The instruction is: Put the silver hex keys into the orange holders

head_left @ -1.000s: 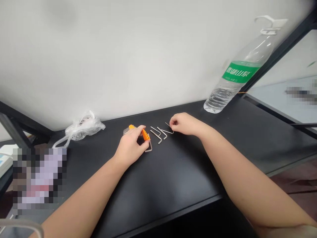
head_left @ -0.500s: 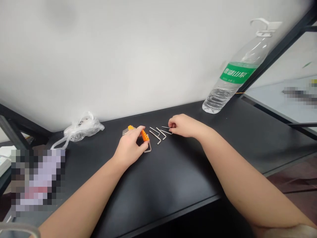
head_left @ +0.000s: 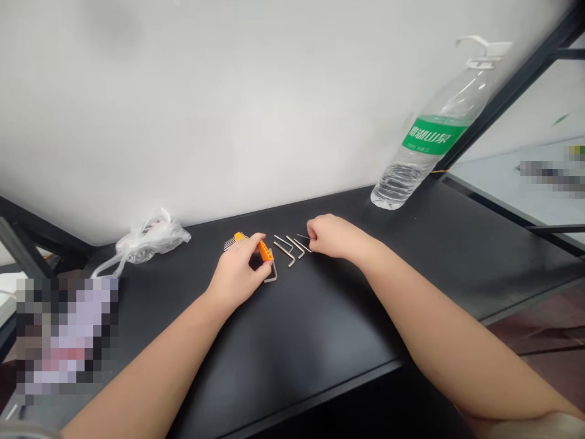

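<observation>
the left hand [head_left: 237, 271] grips the orange hex-key holder [head_left: 265, 250] at the left of the loose l-shaped hex keys [head_left: 285, 253] on the worktop [head_left: 311, 341]. the right hand [head_left: 333, 235] is closed, its fingertips seemingly pinching a thin hex key [head_left: 302, 236]; another slim key [head_left: 302, 245] lies just beside it. a slender shaft likely rolls easily, so a pinch near the bend should give better control. best to lift it clear of its neighbour first, with the holder held steady and its holes unobstructed by fingers.
</observation>
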Available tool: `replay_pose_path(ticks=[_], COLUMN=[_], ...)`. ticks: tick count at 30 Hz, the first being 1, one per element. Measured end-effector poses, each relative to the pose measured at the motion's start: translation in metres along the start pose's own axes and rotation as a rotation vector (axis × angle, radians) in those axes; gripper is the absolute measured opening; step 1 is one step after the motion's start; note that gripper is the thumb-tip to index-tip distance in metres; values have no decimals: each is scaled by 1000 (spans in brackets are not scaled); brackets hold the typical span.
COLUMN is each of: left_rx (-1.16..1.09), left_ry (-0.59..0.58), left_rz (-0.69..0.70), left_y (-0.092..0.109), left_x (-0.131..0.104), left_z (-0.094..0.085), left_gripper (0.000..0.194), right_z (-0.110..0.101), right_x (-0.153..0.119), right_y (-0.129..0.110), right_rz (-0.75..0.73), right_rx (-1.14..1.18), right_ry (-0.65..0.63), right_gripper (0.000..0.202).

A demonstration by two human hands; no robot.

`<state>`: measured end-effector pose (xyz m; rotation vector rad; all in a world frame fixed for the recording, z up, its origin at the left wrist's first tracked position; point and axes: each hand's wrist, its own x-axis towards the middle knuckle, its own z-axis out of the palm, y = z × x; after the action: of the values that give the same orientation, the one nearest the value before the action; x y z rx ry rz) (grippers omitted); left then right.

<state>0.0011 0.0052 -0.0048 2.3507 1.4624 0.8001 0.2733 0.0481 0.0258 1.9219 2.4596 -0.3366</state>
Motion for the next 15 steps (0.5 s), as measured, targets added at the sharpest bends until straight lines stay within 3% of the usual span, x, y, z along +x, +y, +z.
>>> replay_pose_path(ticks=[4, 8, 15], left_rx=[-7, -11, -8], left_ry=[-4, -8, -13], left_rz=[-13, -11, -10], left_y=[0, 1, 1], left_x=[0, 0, 0], left_z=[0, -1, -2], left_gripper=[47, 47, 45], right_z=[-4, -3, -1], right_x=[0, 2, -3], right_y=[9, 14, 7], right_rz=[-38, -127, -240], right_rx=[162, 163, 88], right_ry=[64, 123, 53], right_gripper=[9, 8, 14])
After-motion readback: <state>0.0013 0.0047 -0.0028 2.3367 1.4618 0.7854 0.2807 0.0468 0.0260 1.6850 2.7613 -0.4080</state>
